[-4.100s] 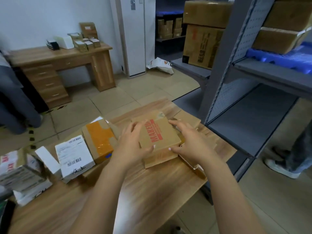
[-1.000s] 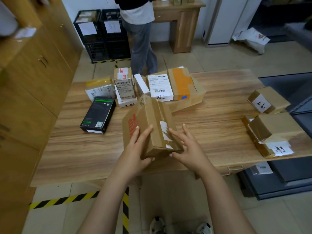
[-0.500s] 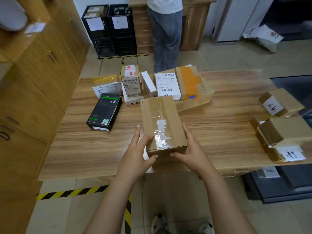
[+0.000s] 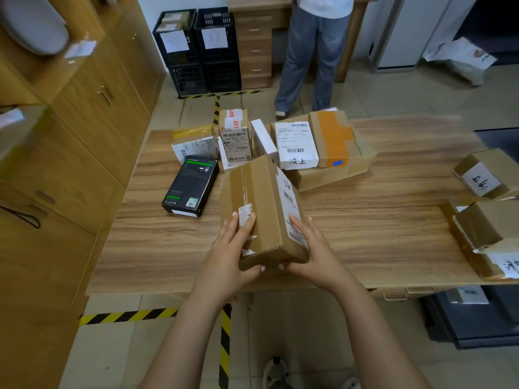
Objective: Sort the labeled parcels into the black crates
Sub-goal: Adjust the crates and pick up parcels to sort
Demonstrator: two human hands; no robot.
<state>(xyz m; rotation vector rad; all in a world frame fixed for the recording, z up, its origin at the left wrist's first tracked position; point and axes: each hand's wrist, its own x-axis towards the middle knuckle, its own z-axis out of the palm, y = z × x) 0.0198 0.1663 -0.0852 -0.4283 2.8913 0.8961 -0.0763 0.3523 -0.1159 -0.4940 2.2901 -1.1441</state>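
Observation:
A brown cardboard parcel (image 4: 262, 200) with clear tape on top and a white label on its right face is held over the wooden table (image 4: 365, 220). My left hand (image 4: 230, 254) grips its near left side, thumb under the front edge. My right hand (image 4: 314, 254) grips the near right side, over the label. Two black crates (image 4: 196, 51) with white paper signs stand on the floor at the back. More labeled parcels (image 4: 295, 144) lie clustered at the table's far side, and several brown ones (image 4: 483, 178) sit at its right end.
A black retail box (image 4: 191, 186) lies left of the held parcel. A person in jeans (image 4: 311, 51) stands beyond the table by a wooden desk (image 4: 252, 37). Wooden cabinets (image 4: 70, 136) line the left. Yellow-black tape (image 4: 126, 315) marks the floor.
I turned from the shelf side to this table carrying the parcel. In the last second the parcel was rotated, so its taped face is up and the white label now shows on the right.

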